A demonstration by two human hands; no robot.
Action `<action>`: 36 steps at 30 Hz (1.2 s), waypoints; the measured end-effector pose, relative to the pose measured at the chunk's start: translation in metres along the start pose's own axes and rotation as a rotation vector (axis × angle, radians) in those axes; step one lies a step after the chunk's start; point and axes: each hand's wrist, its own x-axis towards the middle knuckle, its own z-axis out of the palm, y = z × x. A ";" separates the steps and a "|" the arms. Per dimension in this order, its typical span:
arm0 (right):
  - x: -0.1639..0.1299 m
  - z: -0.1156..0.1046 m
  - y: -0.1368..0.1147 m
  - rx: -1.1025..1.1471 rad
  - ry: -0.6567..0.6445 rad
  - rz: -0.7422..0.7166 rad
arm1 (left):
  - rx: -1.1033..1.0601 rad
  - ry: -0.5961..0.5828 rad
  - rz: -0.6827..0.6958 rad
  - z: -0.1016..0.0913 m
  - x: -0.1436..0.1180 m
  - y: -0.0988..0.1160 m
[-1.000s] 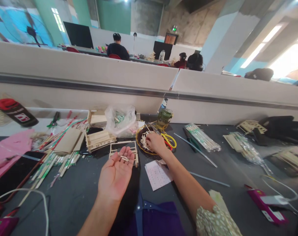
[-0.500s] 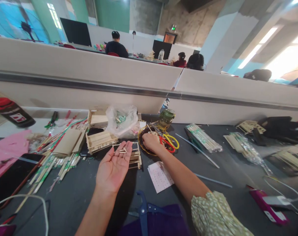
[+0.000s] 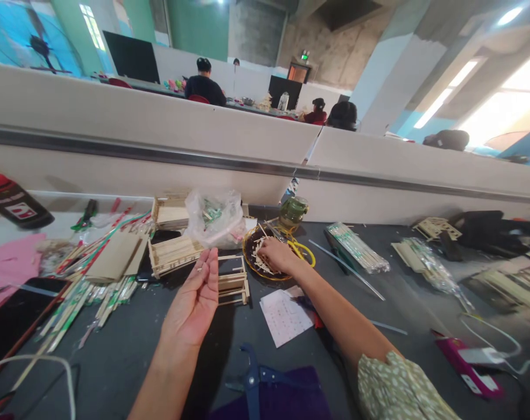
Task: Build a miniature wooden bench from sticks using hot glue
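Note:
My left hand (image 3: 195, 300) hovers over the dark table, palm tilted to the right, fingers together and cupped around a few small wooden sticks (image 3: 199, 269). It is just left of a small wooden frame model (image 3: 233, 280). My right hand (image 3: 277, 255) reaches into a yellow-rimmed dish (image 3: 251, 265) of short wooden pieces, fingertips down among them. Yellow-handled scissors (image 3: 306, 254) lie at the dish's right edge, partly under my wrist.
Nearby lie a slatted wooden tray (image 3: 173, 254), a clear plastic bag (image 3: 215, 219), a green jar (image 3: 293, 211), wrapped chopstick bundles (image 3: 356, 248), a printed paper card (image 3: 285, 315) and a blue-handled tool (image 3: 251, 379). A grey partition (image 3: 247, 169) bounds the far edge. People sit beyond it.
My left hand has turned from palm-up to edge-on and moved slightly left. The right hand stays in the dish, shifted a little to the right.

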 end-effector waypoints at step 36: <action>0.053 0.010 0.019 -0.228 0.063 0.103 | 0.070 -0.027 -0.077 -0.008 -0.009 -0.016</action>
